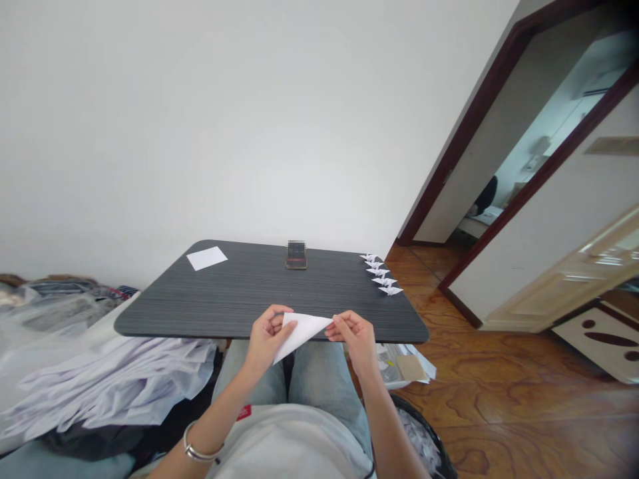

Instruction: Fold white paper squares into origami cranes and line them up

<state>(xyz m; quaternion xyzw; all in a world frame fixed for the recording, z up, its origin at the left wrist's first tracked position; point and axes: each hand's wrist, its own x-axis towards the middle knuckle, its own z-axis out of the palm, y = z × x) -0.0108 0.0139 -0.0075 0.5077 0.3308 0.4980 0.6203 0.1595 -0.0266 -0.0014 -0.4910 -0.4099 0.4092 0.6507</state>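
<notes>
I see left hand [266, 340], right hand [357, 334] both pinched on folded white paper [301, 327], near side of bench [239, 286]; origami [378, 271] far right.

A home is suggested by the wooden floor [479, 412], the dark door frame [468, 133] and the heaped cloth [124, 379].

A hand could cross the dark bench [239, 293] between the flat white sheet [207, 258] at far left and the small dark upright object [296, 255] near the middle of the back edge, or between that object and the folded paper figures [390, 291] lining the right side. The wall [299, 133] blocks reach beyond the back edge.
</notes>
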